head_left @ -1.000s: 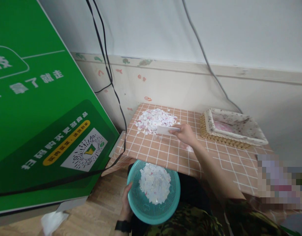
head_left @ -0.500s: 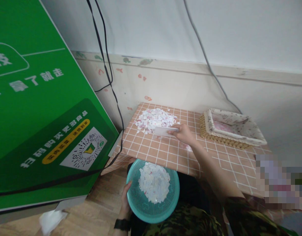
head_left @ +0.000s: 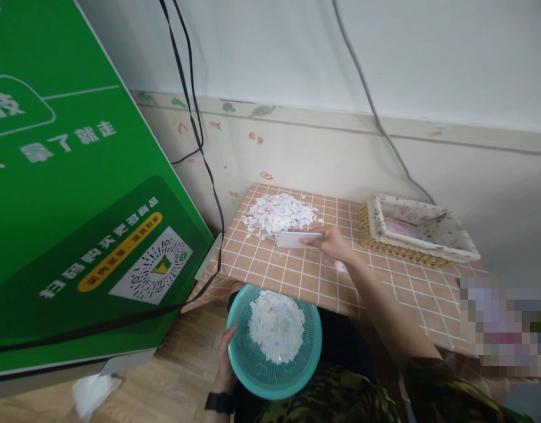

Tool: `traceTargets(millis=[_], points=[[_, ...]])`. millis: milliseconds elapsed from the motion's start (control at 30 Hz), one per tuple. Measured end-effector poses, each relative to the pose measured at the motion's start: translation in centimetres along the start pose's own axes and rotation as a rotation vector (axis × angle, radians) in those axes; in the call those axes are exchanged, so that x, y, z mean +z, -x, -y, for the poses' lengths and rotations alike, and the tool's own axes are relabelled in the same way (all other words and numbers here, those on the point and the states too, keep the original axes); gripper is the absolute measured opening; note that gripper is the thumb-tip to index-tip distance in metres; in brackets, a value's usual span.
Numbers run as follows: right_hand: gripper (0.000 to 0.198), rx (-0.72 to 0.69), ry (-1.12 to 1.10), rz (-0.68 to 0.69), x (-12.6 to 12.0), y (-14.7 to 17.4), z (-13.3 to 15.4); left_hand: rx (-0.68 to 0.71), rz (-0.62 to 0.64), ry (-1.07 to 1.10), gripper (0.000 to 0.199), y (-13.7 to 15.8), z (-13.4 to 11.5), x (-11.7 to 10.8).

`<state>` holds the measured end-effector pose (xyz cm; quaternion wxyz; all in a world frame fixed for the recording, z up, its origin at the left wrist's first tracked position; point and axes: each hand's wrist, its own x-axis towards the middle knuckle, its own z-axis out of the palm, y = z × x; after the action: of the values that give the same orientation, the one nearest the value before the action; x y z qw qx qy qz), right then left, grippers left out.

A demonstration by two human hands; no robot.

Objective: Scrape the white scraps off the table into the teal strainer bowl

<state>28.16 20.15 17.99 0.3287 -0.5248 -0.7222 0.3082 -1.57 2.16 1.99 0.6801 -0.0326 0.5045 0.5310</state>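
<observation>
My left hand [head_left: 227, 346] grips the left rim of a teal plastic colander [head_left: 312, 358], held just below the table's front edge. Inside it lies a heap of white paper scraps [head_left: 277, 326]. Over the table, my right hand [head_left: 330, 242] is closed on the right end of a flat white card-like piece [head_left: 292, 239], its long edge level with the tabletop. Just behind the piece is a pile of white and pinkish paper scraps [head_left: 281, 212]. A few pinkish bits lie under and beside my right wrist.
A checked brown cloth covers the table [head_left: 297, 279]. At the back right stands a cloth-lined wicker basket [head_left: 403, 252]. A green printed cabinet [head_left: 133, 194] rises on the left, with a black cable [head_left: 211, 176] hanging beside it. A white bag-like item [head_left: 94, 392] lies on the floor.
My right hand and the white piece have shifted slightly toward me, away from the paper pile. My left hand and the colander stay in place.
</observation>
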Motion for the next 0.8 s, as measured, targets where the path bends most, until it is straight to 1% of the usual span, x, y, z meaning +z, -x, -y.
traceTargets(millis=[100, 200, 300, 367, 433, 567, 633, 700, 800], points=[[0.026, -0.001, 0.017, -0.08, -0.1, 0.3, 0.2, 0.011, 0.009, 0.004, 0.03, -0.5, 0.2, -0.5], [0.026, 0.016, 0.056, -0.125, 0.7, 0.0, 0.3, 0.054, 0.007, 0.022, 0.027, -0.8, 0.4, -0.7], [0.027, 0.063, 0.064, -0.187, 1.8, -0.7, 0.3, 0.007, 0.039, 0.029, 0.029, -0.5, 0.3, -0.5], [0.027, 0.075, 0.052, -0.176, 2.3, -1.2, 0.4, -0.012, 0.033, 0.022, 0.031, -0.2, 0.2, -0.3], [0.026, 0.061, 0.052, -0.128, 2.4, -1.5, 0.5, 0.01, -0.002, 0.008, 0.031, 0.0, 0.1, -0.1], [0.023, 0.042, 0.084, -0.066, 1.9, -2.0, 0.7, 0.039, -0.028, 0.001, 0.03, 0.0, 0.1, -0.2], [0.023, 0.022, 0.099, -0.062, 1.6, -2.2, 0.7, 0.066, -0.039, 0.011, 0.027, -0.2, 0.2, -0.3], [0.022, 0.001, 0.114, -0.086, 1.6, -2.5, 0.8, 0.091, -0.062, 0.008, 0.024, -0.3, 0.2, -0.4], [0.021, -0.006, 0.133, -0.119, 1.8, -2.8, 0.8, 0.072, -0.066, -0.01, 0.023, -0.4, 0.1, -0.5]])
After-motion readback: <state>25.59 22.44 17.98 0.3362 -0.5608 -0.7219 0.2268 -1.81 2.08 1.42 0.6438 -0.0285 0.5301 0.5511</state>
